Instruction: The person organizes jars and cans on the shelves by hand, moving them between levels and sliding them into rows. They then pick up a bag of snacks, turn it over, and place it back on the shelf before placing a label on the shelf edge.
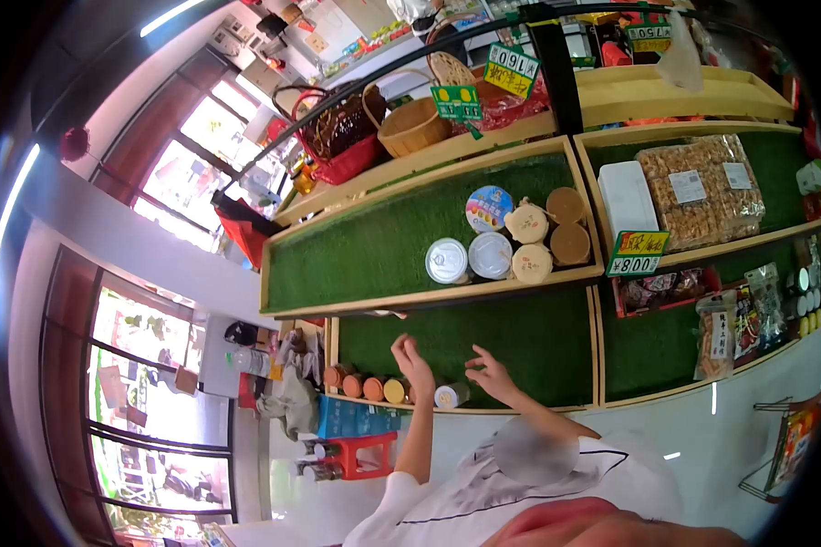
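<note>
Two hands hover over the green lower shelf [538,337]: my right hand [491,374] loosely open, my left hand [414,366] unreadable to me, the white-lidded jar [451,396] between them, nearer my body than either set of fingertips.

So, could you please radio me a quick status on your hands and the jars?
Left hand and right hand open, looking empty, over lower green shelf. Jars lined along its near edge. Left forearm partly blocks view of the row.

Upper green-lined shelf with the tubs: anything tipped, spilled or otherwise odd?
Nothing stands out: the tubs appear upright, tops closed, clustered at one end of the upper shelf, with no spill or damage visible.
</note>
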{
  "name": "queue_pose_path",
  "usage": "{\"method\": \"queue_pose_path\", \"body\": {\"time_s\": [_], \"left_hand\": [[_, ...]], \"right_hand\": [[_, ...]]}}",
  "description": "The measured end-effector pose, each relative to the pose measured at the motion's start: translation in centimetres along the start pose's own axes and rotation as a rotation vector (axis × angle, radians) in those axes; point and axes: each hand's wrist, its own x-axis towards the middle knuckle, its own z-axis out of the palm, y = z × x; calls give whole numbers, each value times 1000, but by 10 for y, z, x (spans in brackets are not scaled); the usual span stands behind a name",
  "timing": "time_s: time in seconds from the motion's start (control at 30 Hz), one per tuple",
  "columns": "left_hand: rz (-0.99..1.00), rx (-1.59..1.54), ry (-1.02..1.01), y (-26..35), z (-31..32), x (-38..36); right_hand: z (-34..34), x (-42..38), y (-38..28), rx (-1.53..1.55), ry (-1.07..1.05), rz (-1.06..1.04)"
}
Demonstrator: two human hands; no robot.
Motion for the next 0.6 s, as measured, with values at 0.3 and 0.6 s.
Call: {"method": "queue_pose_path", "body": {"time_s": [0.3,0.6], "left_hand": [[-242,641,-322,-198,-117,-109],[-288,399,-495,-259,-130,-88]], "right_hand": [[21,-16,99,-268,-41,604],[109,29,155,-144,1,837]]}}
